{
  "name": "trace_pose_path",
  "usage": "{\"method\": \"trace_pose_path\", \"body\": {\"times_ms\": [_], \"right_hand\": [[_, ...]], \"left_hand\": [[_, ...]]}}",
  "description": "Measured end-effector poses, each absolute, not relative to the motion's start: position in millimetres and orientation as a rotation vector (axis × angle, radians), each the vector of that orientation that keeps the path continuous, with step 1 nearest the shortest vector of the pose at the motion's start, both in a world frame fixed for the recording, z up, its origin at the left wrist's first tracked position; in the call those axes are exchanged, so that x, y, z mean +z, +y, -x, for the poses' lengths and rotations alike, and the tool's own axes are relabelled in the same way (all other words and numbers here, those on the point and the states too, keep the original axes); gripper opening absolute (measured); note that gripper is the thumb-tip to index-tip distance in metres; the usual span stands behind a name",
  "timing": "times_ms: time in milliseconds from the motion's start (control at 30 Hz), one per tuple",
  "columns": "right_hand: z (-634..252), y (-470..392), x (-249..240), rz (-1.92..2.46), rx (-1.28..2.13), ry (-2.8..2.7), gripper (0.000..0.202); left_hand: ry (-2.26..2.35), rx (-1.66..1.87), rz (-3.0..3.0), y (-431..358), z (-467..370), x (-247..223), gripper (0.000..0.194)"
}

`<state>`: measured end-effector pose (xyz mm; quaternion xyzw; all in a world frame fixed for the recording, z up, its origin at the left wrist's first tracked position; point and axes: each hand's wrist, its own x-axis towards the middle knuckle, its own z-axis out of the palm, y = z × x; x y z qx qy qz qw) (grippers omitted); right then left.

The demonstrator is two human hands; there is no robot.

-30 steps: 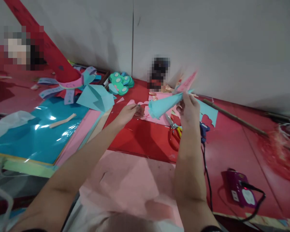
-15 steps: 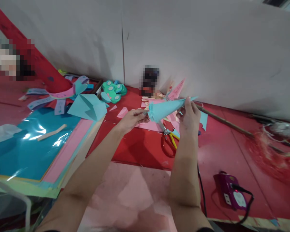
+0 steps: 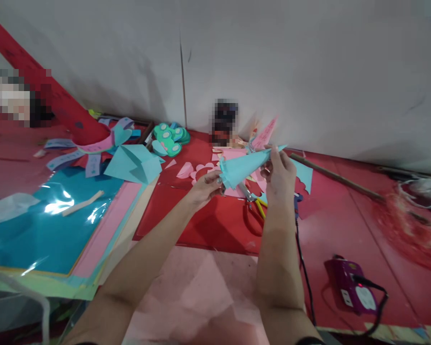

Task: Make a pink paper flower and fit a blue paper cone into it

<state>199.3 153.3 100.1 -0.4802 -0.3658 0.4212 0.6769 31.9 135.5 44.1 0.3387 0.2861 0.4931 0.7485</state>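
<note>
A folded light-blue paper cone (image 3: pixel 246 167) is held up between my two hands, its wide layered end to the left and its point to the right. My left hand (image 3: pixel 206 188) pinches the lower edge of the wide end. Near the tip, my right hand (image 3: pixel 280 167) is closed on the narrow part. Below the cone lie pliers (image 3: pixel 255 208) with red and yellow handles, partly covered by my right forearm. Pink paper scraps and a pink scalloped cutout (image 3: pixel 203 171) are spread behind and under it.
Left, a clear-wrapped blue sheet (image 3: pixel 32 230) tops stacked coloured paper; a folded light-blue paper (image 3: pixel 134 163) sits behind it. Green cutouts (image 3: pixel 170 139) lie near the wall. A stick (image 3: pixel 337 179) and a purple power adapter (image 3: pixel 355 285) with a black cord are at right.
My left hand has shifted slightly right and down along the wide end. The cone's wide end has dipped and turned a little. My right hand keeps its hold near the tip.
</note>
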Motion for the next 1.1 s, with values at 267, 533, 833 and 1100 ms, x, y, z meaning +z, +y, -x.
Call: {"method": "trace_pose_path", "body": {"times_ms": [267, 533, 833, 1100], "right_hand": [[-200, 153, 101, 1.096, 0.858, -0.841, 0.032], [-197, 148, 108, 1.096, 0.782, -0.856, 0.031], [-192, 146, 109, 1.123, 0.691, -0.920, 0.027], [-193, 146, 108, 1.125, 0.606, -0.909, 0.030]], "left_hand": [[0.637, 1.135, -0.865, 137, -25, 58, 0.041], [0.960, 0.937, -1.202, 135, -8, 90, 0.025], [1.178, 0.968, -1.271, 131, -11, 100, 0.011], [1.175, 1.028, -1.345, 129, -13, 99, 0.009]]}}
